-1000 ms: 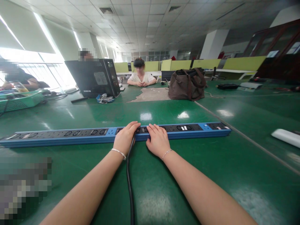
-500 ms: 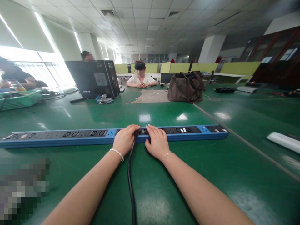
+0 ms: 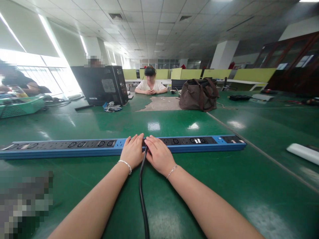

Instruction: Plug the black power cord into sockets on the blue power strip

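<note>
A long blue and black power strip (image 3: pixel 94 145) lies across the green table, its sockets facing up. My left hand (image 3: pixel 133 151) wraps over it near the middle, fingers reaching across the top and thumb hidden. Right beside it, my right hand (image 3: pixel 159 154) closes around a black plug (image 3: pixel 145 142), mostly covered by the fingers. From the plug a thick black power cord (image 3: pixel 141 186) runs between my forearms toward me. How far the plug sits in its socket cannot be seen.
A computer case (image 3: pixel 99 84) and gloves (image 3: pixel 112 107) stand at the back left, near a green basket (image 3: pixel 22 108). A brown bag (image 3: pixel 198 95) is behind the strip. Another person (image 3: pixel 151 84) sits across the table. A white bar (image 3: pixel 302 153) lies at right.
My right hand has moved left along the strip and closed at the plug. The left hand has left the plug and now rests over the strip.
</note>
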`<state>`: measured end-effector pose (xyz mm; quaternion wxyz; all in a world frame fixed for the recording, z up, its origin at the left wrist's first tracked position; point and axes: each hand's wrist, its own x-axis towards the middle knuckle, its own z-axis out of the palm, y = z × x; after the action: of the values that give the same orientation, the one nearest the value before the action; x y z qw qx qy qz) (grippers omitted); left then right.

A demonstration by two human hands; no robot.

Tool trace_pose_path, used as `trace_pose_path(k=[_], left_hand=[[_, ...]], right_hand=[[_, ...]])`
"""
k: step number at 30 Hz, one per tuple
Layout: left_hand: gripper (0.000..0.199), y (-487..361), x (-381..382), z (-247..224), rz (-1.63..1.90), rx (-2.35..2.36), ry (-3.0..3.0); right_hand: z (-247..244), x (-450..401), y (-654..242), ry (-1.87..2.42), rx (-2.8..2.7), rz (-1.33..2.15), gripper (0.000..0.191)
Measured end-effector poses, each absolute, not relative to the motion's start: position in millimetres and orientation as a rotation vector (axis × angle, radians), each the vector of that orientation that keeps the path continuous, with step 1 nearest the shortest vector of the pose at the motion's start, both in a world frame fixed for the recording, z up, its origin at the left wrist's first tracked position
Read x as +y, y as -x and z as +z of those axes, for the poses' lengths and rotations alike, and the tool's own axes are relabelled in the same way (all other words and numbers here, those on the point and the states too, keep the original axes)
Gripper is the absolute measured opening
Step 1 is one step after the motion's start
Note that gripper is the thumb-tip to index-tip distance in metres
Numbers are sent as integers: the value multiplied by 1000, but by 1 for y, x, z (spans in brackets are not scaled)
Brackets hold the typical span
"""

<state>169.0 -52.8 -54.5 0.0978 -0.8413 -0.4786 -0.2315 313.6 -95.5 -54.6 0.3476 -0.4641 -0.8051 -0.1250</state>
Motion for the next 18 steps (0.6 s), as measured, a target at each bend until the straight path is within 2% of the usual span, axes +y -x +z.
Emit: trace_pose_path(k=[8,18], left_hand=[[40,-170,-50,-54,-718,-1445,2476],[38,-171,-51,-53,-750,-1449,2479]], right_hand=[[-39,-80,-301,1375,-2101,-400,23],[-33,-82,-300,1428,-2112,-428,19]])
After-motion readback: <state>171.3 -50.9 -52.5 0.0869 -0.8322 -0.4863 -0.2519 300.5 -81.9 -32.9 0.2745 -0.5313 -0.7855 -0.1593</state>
